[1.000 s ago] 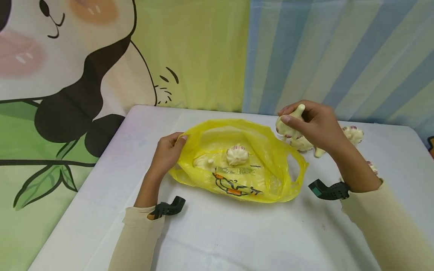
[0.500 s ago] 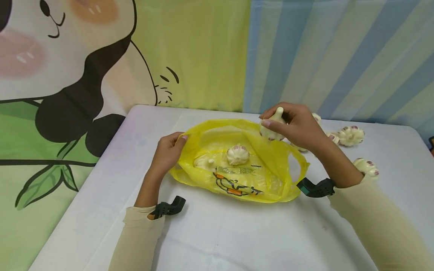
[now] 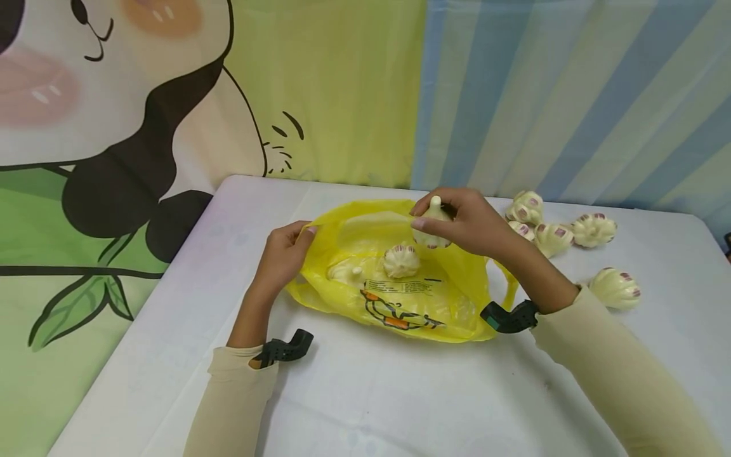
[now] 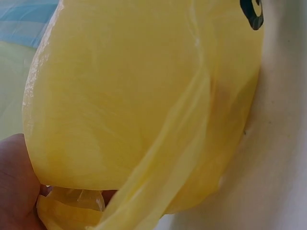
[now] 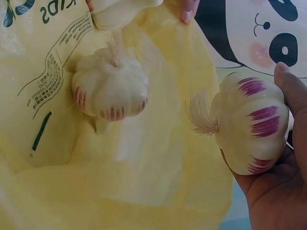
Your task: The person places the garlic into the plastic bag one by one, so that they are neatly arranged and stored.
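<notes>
A yellow plastic bag [image 3: 457, 311] lies on the table with its mouth spread wide. My left hand [image 3: 283, 257] pinches the bag's left rim between thumb and fingers; in the left wrist view the thin film [image 4: 110, 105] covers most of the scene. Inside the bag rest two garlic bulbs, one upright with purple streaks [image 3: 401, 261] and one on its side [image 3: 345, 273]. My right hand [image 3: 471, 222] grips another garlic bulb [image 3: 429, 231] over the bag's back right rim. Roots and purple stripes show on this held bulb [image 5: 254, 124] in the right wrist view.
Several more garlic bulbs [image 3: 554, 238] sit grouped on the white table [image 3: 365, 393] to the right, behind my right forearm. A single bulb [image 3: 615, 288] lies nearer, beside the right sleeve. A printed panda curtain [image 3: 331, 95] hangs behind the table.
My right hand has carried its garlic bulb leftward and slightly down, from beside the bag to over its mouth. The left hand keeps its pinch on the rim.
</notes>
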Motion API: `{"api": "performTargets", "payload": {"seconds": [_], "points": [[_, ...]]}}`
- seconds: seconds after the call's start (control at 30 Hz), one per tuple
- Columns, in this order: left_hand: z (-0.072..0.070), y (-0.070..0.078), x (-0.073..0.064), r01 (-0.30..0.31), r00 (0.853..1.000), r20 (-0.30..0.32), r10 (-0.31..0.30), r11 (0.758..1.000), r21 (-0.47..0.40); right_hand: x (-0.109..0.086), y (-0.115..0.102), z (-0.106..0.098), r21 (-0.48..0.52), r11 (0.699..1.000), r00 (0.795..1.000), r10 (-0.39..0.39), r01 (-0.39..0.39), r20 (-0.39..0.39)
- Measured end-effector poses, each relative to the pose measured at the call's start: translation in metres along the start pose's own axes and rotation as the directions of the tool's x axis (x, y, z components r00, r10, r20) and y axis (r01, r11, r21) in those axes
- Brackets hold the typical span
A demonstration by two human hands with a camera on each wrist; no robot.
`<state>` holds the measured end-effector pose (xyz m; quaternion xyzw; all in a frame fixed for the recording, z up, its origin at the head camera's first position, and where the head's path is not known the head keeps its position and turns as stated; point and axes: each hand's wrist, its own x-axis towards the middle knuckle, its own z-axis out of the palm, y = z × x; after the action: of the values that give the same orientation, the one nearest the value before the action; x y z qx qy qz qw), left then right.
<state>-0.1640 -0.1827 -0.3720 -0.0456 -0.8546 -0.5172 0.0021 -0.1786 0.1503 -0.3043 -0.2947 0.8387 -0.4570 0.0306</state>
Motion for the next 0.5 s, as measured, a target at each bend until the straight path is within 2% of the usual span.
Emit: {"api": "performTargets", "payload": {"seconds": [0.5], "points": [[0.000,0.000,0.000,-0.006,1.000,0.008,0.006,1.000,-0.005,0.009,0.011,0.020,-0.087,0.996,0.996,0.028,-0.020,0.086]]}}
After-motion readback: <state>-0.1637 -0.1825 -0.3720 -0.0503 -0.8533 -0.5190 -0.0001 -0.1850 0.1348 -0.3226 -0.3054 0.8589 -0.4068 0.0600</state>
